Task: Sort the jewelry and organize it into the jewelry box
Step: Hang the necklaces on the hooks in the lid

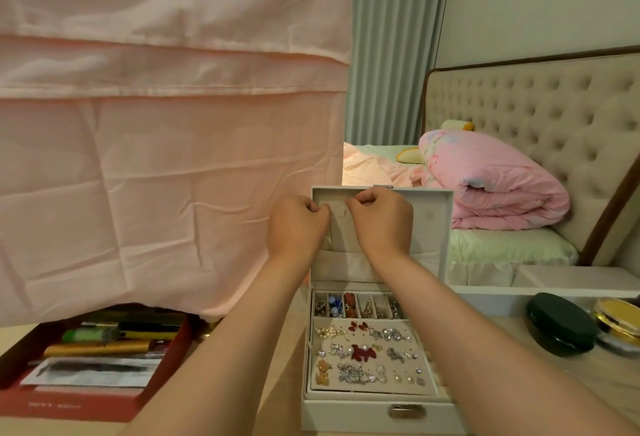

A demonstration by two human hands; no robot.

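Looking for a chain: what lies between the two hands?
Head view: between left hand and right hand only the beige lining of the jewelry box lid shows; no chain discernible.

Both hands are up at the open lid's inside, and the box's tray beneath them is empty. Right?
Not quite. The head view shows the tray crowded with earrings, not empty; left hand and right hand are indeed at the open lid.

place: you're in a home bedroom | giveaways: tufted headboard (pixel 540 113), rolled pink duvet (pixel 491 182), curtains (pixel 391 47)
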